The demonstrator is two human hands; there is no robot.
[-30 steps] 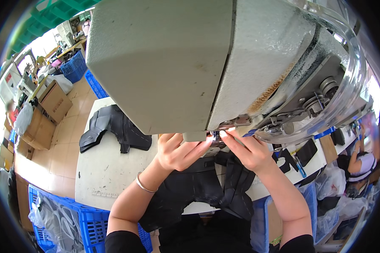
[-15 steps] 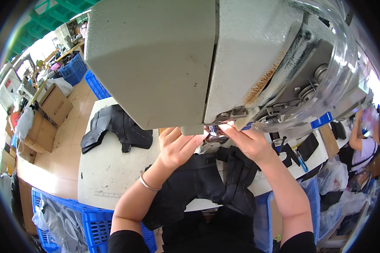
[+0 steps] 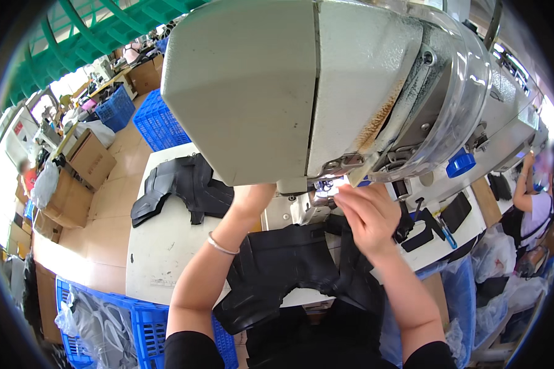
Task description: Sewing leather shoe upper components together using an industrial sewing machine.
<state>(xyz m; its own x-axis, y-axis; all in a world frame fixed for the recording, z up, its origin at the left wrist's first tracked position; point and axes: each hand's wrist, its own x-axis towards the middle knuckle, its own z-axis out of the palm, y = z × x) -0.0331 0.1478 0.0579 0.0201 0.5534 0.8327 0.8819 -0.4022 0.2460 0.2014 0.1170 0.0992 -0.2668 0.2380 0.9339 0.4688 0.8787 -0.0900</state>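
A pale grey industrial sewing machine (image 3: 246,98) fills the upper middle, with its lit needle area (image 3: 326,187) low on the head. My right hand (image 3: 370,215) is beside that needle area, thumb and fingertips pinched together; whatever they hold is too small to make out. My left hand (image 3: 256,198) reaches behind the lower edge of the machine head, which hides its fingers. Below both hands a black stitched panel piece (image 3: 283,258) hangs from the table edge toward my lap, and neither hand visibly grips it. A second black panel piece (image 3: 180,184) lies on the table at left.
The white table (image 3: 166,258) carries scissors (image 3: 447,234) and small black pieces at right. Blue crates (image 3: 151,335) stand by the near left edge and beyond the far left. A blue bin (image 3: 458,289) with plastic bags is at right, where another person (image 3: 532,209) sits.
My left hand has gone from the needle area to behind the machine head. My right hand has turned and stays by the needle, its fingers pinched. The view has shifted slightly.
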